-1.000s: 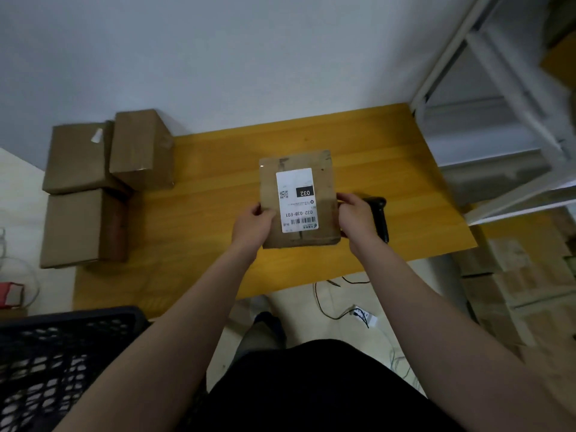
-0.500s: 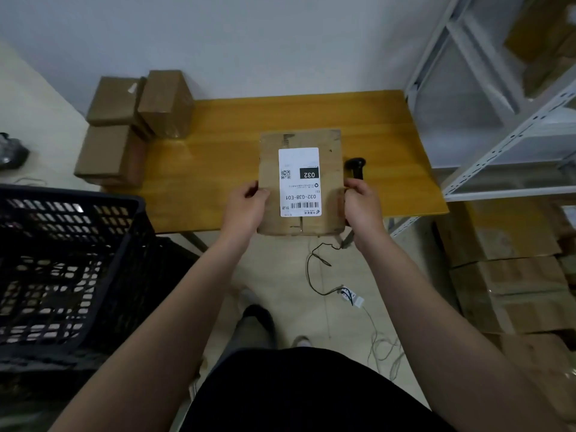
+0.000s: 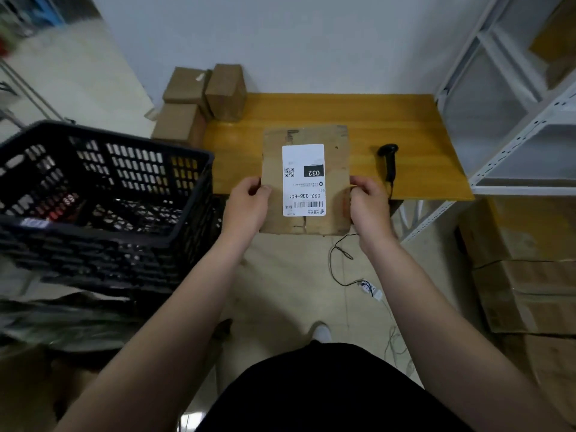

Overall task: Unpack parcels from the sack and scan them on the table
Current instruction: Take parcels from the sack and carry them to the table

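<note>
The left hand (image 3: 246, 204) and the right hand (image 3: 369, 202) grasp the cardboard parcel (image 3: 335, 157) by its sides over the near edge of the table (image 3: 405, 126), beside the scanner (image 3: 388, 160), while the black crate (image 3: 103, 244) at left holds blurred, unclear contents.

Reaching both arms out front, pinching the parcel (image 3: 335, 157) between left hand (image 3: 247, 202) and right hand (image 3: 369, 201), thumbs on top.

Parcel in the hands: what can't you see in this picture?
Head view:
- Parcel underside: hidden by its own top face.
- Label small print: too small to read.
- Crate contents: blurred behind its mesh.
- Shelf: cut off by the right edge.
</note>
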A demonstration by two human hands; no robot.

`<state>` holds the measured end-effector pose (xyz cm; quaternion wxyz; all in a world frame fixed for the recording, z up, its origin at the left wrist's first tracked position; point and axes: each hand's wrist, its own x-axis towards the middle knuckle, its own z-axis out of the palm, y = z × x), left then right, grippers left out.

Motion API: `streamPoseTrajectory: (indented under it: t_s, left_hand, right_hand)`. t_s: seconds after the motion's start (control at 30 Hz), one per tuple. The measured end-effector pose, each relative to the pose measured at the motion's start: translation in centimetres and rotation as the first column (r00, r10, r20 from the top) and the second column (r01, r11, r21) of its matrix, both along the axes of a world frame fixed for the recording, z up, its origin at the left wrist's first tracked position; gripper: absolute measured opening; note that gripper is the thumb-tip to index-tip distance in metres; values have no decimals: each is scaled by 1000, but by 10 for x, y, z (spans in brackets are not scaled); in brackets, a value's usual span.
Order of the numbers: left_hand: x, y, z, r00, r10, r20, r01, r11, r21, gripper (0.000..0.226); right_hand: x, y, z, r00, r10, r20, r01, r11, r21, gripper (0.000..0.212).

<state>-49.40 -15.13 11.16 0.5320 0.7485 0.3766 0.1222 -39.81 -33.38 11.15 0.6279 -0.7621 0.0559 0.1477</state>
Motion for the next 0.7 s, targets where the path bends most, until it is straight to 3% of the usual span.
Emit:
streamPoseTrajectory:
  t_s: [0.4,0.7]
  left_hand:
    - [-288,88,26,978,168,123,-163,986,-43,27]
    - [-433,127,35,952,295,80,-292,955,-49,23]
  right_hand:
    - [-261,105,7,998,29,55,-35,993,113,37]
    - [-383,160,9,968,244,58,-248,965,82,34]
